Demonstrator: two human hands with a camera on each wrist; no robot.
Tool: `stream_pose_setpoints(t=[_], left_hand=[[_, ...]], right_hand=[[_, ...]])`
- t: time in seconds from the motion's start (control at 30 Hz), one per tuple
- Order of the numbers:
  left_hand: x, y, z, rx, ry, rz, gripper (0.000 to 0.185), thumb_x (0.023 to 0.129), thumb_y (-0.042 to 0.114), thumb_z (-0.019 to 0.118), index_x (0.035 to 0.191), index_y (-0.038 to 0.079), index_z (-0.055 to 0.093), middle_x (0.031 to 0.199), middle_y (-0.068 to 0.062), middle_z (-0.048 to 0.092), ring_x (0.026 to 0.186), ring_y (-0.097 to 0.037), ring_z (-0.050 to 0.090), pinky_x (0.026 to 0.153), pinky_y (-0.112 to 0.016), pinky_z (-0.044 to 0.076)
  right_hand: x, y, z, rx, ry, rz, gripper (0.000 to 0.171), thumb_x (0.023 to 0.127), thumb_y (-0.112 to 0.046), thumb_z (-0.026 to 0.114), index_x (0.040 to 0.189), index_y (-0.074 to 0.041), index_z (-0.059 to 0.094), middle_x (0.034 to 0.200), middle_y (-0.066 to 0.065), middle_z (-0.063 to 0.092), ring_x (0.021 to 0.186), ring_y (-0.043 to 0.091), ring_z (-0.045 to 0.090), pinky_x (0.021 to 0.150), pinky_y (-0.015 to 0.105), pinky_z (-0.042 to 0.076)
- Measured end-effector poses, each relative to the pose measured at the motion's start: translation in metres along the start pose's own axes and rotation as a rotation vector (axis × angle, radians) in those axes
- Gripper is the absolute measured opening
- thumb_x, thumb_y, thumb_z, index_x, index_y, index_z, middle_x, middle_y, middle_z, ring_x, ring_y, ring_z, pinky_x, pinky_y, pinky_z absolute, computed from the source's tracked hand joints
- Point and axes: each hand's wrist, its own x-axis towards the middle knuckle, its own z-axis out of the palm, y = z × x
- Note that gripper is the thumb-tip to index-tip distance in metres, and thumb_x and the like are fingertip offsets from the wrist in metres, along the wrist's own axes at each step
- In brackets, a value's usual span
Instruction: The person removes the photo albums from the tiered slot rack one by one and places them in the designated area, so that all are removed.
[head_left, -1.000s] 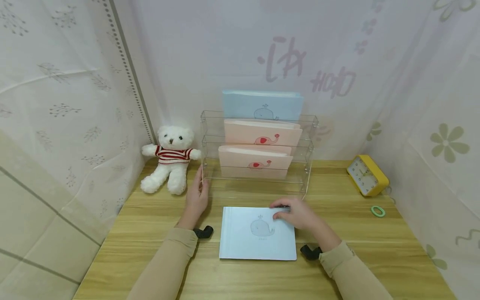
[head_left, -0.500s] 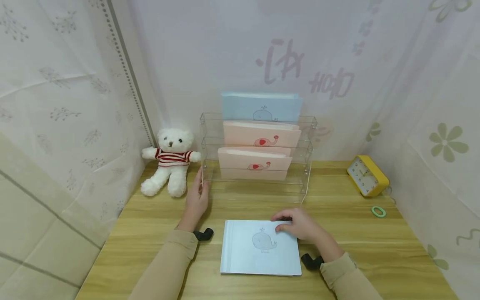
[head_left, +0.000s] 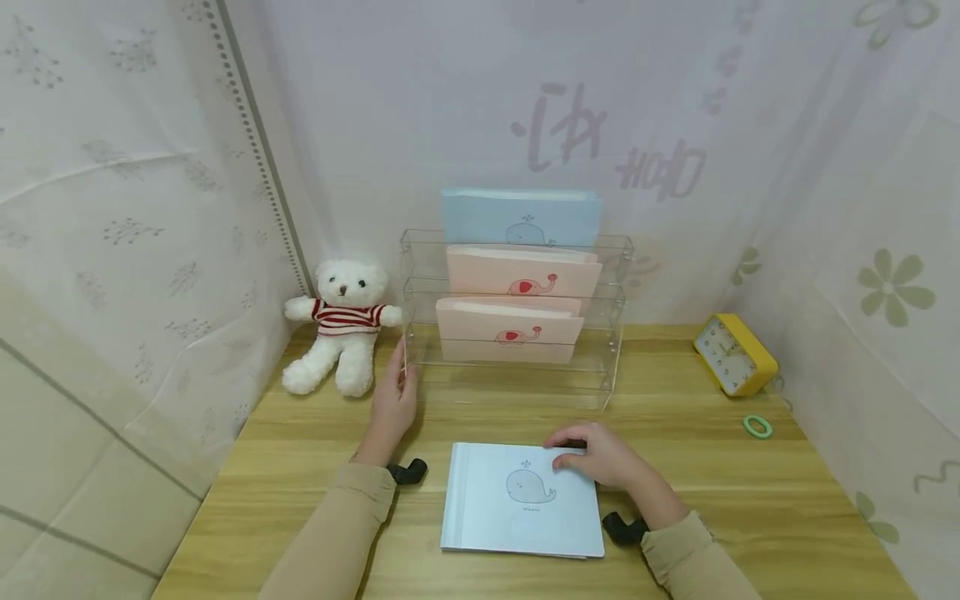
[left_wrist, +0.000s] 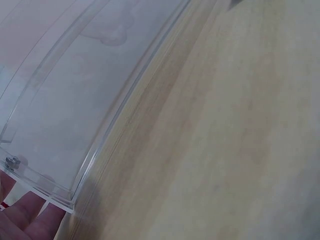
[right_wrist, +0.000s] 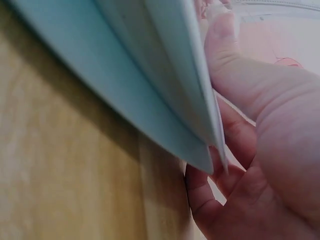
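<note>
Pale patterned curtains close in the wooden worktop (head_left: 712, 467) in front of you. Your right hand (head_left: 600, 454) grips the far right corner of the blue whale notebook (head_left: 517, 508), thumb on the cover and fingers curled beneath the lifted edge; the notebook lies near you, just before the clear acrylic rack (head_left: 517, 317). Your left hand (head_left: 393, 400) rests with straight fingers against the rack's left end, beside the white teddy bear (head_left: 341, 321). A yellow clock (head_left: 735, 352) sits far right.

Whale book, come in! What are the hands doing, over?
Right hand pinches the blue whale book's far right corner, flat on desk. Left hand rests against the clear rack. Nothing between book and rack.
</note>
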Motion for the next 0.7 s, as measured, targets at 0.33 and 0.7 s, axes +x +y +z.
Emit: stream_pose_setpoints(t=[0.33, 0.7], left_hand=[[0.003, -0.013, 0.005, -0.004, 0.053, 0.074, 0.062, 0.117, 0.029, 0.049, 0.176, 0.031, 0.031, 0.164, -0.029, 0.053, 0.144, -0.050, 0.060, 0.117, -0.062, 0.055], [0.000, 0.000, 0.001, 0.001, 0.016, 0.013, 0.062, 0.119, 0.030, 0.047, 0.177, 0.031, 0.027, 0.165, -0.027, 0.053, 0.148, -0.049, 0.057, 0.122, -0.063, 0.051]], right_hand=[[0.000, 0.001, 0.001, -0.079, 0.009, -0.025, 0.023, 0.095, -0.038, 0.087, 0.118, -0.035, 0.084, 0.122, -0.014, 0.081, 0.120, 0.020, 0.073, 0.101, 0.036, 0.060], [-0.001, -0.001, 0.002, -0.120, 0.021, -0.033, 0.022, 0.094, -0.039, 0.087, 0.116, -0.038, 0.084, 0.121, -0.015, 0.080, 0.119, 0.020, 0.072, 0.102, 0.042, 0.060]])
